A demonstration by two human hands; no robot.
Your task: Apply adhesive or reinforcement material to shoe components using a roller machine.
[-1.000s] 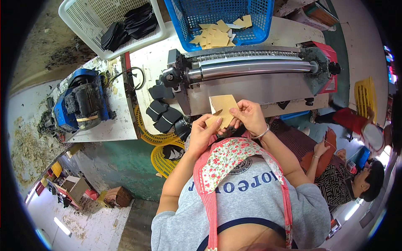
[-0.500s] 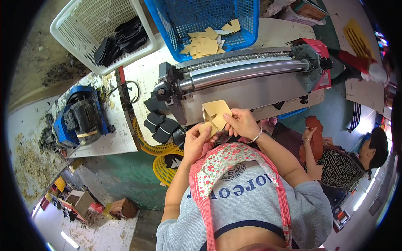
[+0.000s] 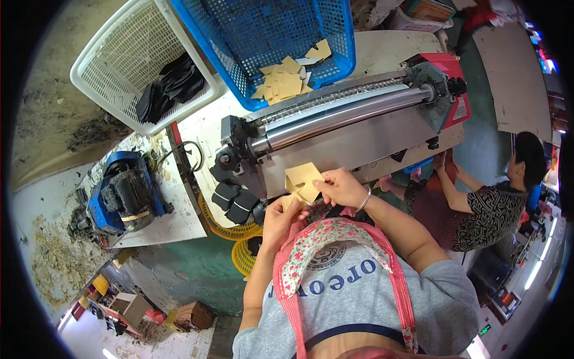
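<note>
In front of the roller machine (image 3: 347,116), the tan sheet (image 3: 309,189) is pinched by left-hand fingers (image 3: 292,207) and right-hand fingers (image 3: 327,187), seemingly for steadiness.

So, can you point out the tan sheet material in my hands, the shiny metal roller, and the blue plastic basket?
Tan sheet material (image 3: 308,173): head view, on its flat upper part.
Shiny metal roller (image 3: 350,116): head view, mid-length on its polished surface.
Blue plastic basket (image 3: 269,37): head view, on its bare inner mesh.
</note>
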